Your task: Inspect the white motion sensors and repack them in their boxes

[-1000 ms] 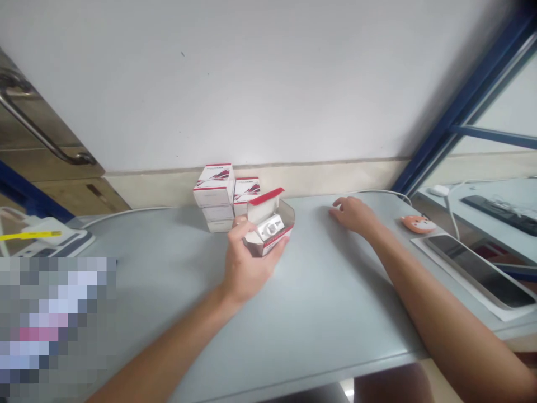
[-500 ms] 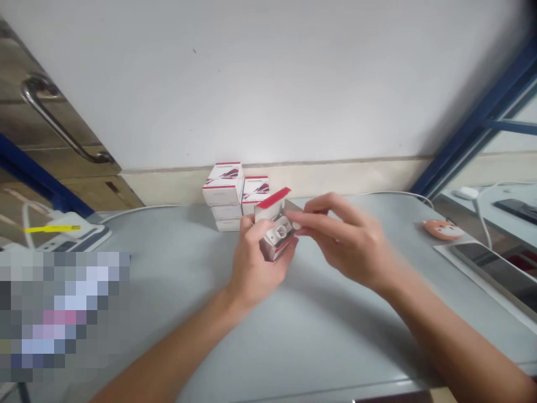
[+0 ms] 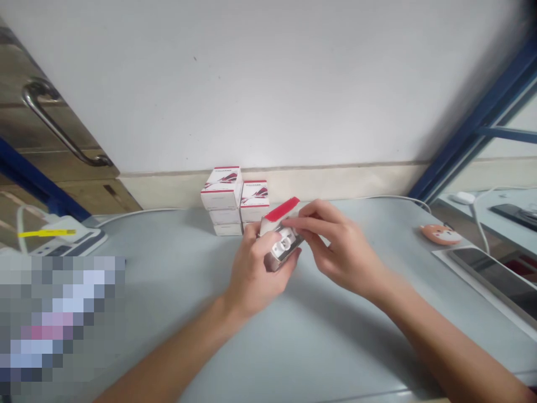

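My left hand (image 3: pixel 251 271) is wrapped round a small white cardboard box (image 3: pixel 274 263) held above the table. Its lid flap with a red edge (image 3: pixel 283 209) stands raised. Inside the open end shows a white and grey part with a round centre (image 3: pixel 286 243). My right hand (image 3: pixel 335 240) is at the box's right side, thumb and fingers pinched together at the opening; what lies between the fingertips is hidden. Behind the box stand stacked white boxes (image 3: pixel 221 196) with red and dark print, and a shorter stack (image 3: pixel 255 194) beside them.
A grey table (image 3: pixel 176 263) runs up to the wall. On the right lie an orange animal-faced object (image 3: pixel 441 234) and a dark-screened flat device (image 3: pixel 495 274). A power strip (image 3: pixel 75 243) with a yellow tag sits on the left, near a pixelated area. A white cable trails along the wall.
The held box has shifted slightly right and down, and its red-edged flap has tilted. My right fingers have moved in closer against the box's upper right edge.
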Available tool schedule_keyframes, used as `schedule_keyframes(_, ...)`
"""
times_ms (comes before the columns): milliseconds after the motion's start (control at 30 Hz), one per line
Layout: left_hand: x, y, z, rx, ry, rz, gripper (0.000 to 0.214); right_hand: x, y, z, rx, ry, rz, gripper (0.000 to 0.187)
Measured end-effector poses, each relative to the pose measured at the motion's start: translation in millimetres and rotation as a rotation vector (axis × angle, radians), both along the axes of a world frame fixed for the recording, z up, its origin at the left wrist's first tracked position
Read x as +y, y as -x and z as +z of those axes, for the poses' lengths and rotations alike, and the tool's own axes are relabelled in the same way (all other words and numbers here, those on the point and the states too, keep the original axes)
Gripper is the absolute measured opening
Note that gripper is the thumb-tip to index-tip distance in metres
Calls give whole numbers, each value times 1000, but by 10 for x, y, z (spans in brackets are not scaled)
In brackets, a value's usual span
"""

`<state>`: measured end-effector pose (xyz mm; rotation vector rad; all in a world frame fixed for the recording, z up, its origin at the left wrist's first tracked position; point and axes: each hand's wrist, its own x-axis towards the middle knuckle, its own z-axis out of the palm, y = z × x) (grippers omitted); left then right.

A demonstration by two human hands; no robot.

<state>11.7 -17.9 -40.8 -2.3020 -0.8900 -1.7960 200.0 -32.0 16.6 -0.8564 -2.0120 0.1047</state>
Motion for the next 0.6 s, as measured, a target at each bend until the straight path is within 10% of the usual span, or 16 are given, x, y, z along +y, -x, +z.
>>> schedule_keyframes(267,40,7,-69,-107,44,-62,63,26,-85,33,-83,31,-6,11)
schedule_keyframes(600,117,86,-83,-233,517,-242,92,185,14,-232,141,118,-26,38)
